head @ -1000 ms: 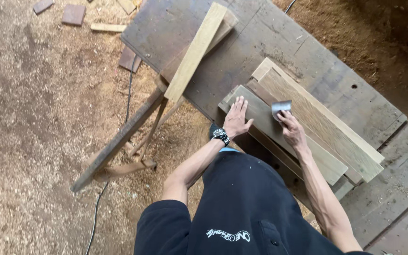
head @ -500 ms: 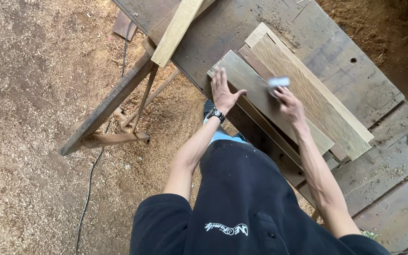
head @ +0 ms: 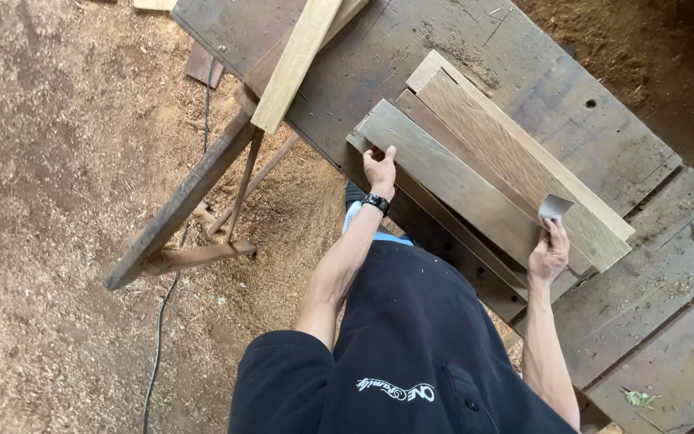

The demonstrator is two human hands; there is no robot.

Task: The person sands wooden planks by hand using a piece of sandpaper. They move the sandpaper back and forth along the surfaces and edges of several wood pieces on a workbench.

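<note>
A person sands a stack of pale, weathered wooden planks (head: 475, 173) lying on a dark plank workbench (head: 604, 137) above a sawdust-covered floor (head: 58, 201).

The right hand (head: 549, 253) pinches a small grey sheet of sandpaper (head: 554, 208) against the top plank's near end, while the left hand (head: 380, 169), a black wristwatch (head: 376, 203) on its wrist, presses flat with spread fingers on the stack's far corner. The planks look loosely stacked; a hard stroke could likely skid one sideways, or drag fingers over a splintered edge.
</note>
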